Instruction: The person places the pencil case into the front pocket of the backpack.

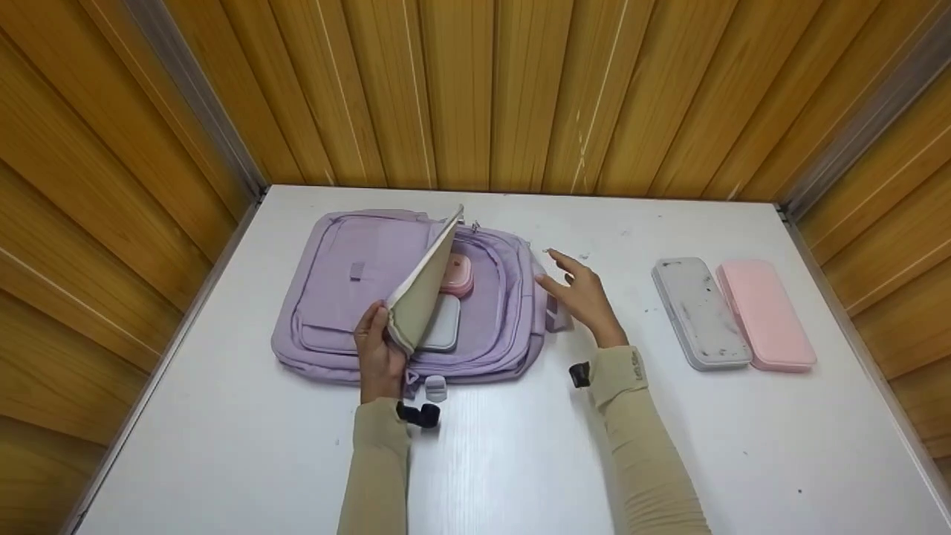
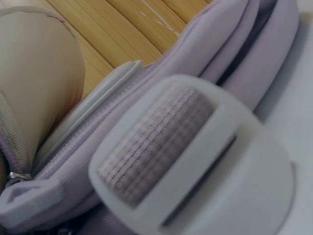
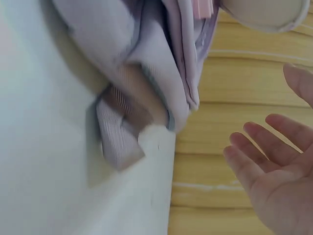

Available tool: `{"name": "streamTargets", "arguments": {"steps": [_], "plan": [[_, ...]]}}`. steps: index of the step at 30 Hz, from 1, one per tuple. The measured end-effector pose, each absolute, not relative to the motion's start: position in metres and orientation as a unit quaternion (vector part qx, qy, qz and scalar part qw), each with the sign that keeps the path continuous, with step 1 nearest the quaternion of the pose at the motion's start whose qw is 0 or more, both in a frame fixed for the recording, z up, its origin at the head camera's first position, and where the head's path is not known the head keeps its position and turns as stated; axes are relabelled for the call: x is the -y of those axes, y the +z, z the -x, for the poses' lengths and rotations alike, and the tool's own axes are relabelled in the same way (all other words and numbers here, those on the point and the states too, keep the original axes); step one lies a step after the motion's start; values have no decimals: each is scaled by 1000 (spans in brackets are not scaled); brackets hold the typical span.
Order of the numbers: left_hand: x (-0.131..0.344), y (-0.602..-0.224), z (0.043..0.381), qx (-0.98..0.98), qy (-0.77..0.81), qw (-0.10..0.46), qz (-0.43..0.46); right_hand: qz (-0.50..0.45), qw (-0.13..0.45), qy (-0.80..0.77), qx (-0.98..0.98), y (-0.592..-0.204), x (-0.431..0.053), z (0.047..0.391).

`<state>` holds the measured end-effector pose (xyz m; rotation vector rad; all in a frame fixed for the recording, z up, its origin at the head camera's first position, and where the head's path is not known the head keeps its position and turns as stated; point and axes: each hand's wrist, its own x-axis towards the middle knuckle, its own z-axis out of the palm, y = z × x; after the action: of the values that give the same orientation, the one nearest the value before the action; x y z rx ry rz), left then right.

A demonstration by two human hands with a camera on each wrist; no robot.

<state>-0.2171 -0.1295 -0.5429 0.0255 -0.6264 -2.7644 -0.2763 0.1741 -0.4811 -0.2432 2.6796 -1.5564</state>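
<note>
A lilac backpack [image 1: 334, 260] lies flat on the table, its front pocket unzipped. My left hand [image 1: 382, 360] grips the near edge of the pocket's flap [image 1: 422, 293] and holds it raised, its cream lining showing. Inside the pocket are a small pink case [image 1: 458, 275] and a pale grey-white flat case [image 1: 444, 325], partly hidden by the flap. My right hand [image 1: 585, 299] hovers just right of the bag, fingers loosely spread and holding nothing. In the left wrist view a pale strap buckle [image 2: 195, 166] fills the foreground; the left hand is mostly hidden there.
To the right, a grey marbled case [image 1: 700, 312] and a pink oblong case [image 1: 768, 313] lie side by side. A webbing strap [image 3: 120, 134] hangs from the bag's side in the right wrist view. Wood-patterned panels [image 1: 490, 96] enclose the white table [image 1: 505, 453].
</note>
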Motion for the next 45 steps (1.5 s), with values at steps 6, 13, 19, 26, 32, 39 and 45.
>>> {"name": "streamTargets", "arguments": {"steps": [6, 13, 19, 26, 32, 39, 45], "plan": [[130, -543, 218, 225, -963, 149, -9, 27, -9, -476, -879, -485, -210, 263], [129, -543, 219, 230, -961, 154, -24, -30, -41, -466, -883, -492, -251, 245], [127, -544, 217, 239, -958, 159, -14, -89, -56, -453, -885, -492, -278, 224], [128, -545, 217, 229, -961, 153, -10, -140, -76, -456, -876, -499, -306, 207], [128, -544, 216, 227, -961, 156, -32, -166, -85, -431, -883, -504, -328, 197], [128, -545, 216, 226, -961, 153, -52, -202, -69, -441, -872, -511, -346, 186], [130, -542, 217, 228, -960, 154, -44, -207, -46, -444, -870, -518, -357, 180]]}}
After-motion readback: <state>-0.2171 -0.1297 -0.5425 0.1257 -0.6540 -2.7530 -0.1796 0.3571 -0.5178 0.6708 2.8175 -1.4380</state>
